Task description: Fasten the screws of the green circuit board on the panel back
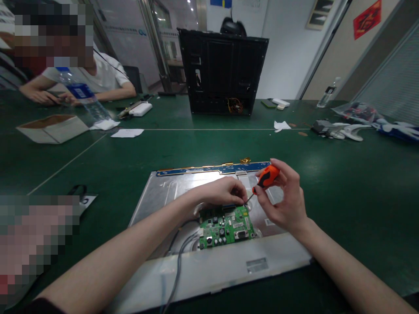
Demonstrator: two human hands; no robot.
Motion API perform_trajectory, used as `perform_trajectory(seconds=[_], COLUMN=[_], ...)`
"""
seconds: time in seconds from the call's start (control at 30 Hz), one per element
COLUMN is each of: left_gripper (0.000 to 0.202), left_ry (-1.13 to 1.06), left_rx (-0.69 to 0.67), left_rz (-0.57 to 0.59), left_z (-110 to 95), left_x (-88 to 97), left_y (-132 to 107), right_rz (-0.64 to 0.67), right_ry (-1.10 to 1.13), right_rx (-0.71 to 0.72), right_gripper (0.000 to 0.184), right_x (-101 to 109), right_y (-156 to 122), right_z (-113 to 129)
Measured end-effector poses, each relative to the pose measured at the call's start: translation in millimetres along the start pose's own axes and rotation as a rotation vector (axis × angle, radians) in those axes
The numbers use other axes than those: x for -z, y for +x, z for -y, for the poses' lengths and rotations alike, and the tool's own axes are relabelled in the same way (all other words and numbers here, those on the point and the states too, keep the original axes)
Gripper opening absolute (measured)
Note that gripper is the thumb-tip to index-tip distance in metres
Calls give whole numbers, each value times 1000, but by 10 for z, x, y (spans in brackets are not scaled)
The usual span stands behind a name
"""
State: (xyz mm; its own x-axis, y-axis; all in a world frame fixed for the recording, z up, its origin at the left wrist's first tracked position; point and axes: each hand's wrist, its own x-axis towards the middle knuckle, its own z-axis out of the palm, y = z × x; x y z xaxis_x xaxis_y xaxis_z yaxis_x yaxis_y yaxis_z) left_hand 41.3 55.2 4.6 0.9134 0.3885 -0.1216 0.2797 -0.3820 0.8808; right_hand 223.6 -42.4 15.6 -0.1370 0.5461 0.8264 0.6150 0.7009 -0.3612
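Note:
A screwdriver (269, 175) with an orange and black handle is gripped by the fingers of my right hand (288, 200). Its shaft slants down to the top right corner of a green circuit board (225, 226). My left hand (229, 191) has its fingers curled with the tips at that same corner, beside the screwdriver's tip; whatever they pinch is hidden. The board lies on the metal back of a display panel (157, 196). Along the panel's far edge runs a narrow blue circuit strip (196, 170). Grey cables (180, 257) leave the board's left side.
A black monitor housing (225, 74) stands at the table's far side. Across the table sits a person in a white shirt (109, 72), behind a water bottle (85, 96) and an open box (52, 129). White-handled tools (343, 130) and a plastic bag (356, 111) lie right.

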Motion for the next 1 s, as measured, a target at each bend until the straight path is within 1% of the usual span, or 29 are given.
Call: perform_trajectory(seconds=[0.17,0.3,0.4,0.5,0.67,0.77,1.0], left_gripper=[1,2,3,3,5,5,1], left_ry=[14,7,0,-7,-3,-8,-38], left_rx=[0,-1,3,5,9,5,13], left_rz=[-28,-21,-15,-14,-23,-7,4], left_z=[0,-8,-5,7,17,2,-13], left_x=[1,1,-4,-8,-3,2,-5], left_y=[0,7,11,13,8,0,3], right_rz=[-8,28,29,25,-40,-79,6], right_ry=[-43,-64,-53,-23,-2,4,-26], right_rx=[75,82,106,98,88,72,84], right_gripper=[72,73,73,72,75,73,69], right_x=[2,-9,-7,6,-5,-21,23], right_y=[27,31,34,41,16,2,53], right_z=[-20,-5,18,14,-57,-73,1])
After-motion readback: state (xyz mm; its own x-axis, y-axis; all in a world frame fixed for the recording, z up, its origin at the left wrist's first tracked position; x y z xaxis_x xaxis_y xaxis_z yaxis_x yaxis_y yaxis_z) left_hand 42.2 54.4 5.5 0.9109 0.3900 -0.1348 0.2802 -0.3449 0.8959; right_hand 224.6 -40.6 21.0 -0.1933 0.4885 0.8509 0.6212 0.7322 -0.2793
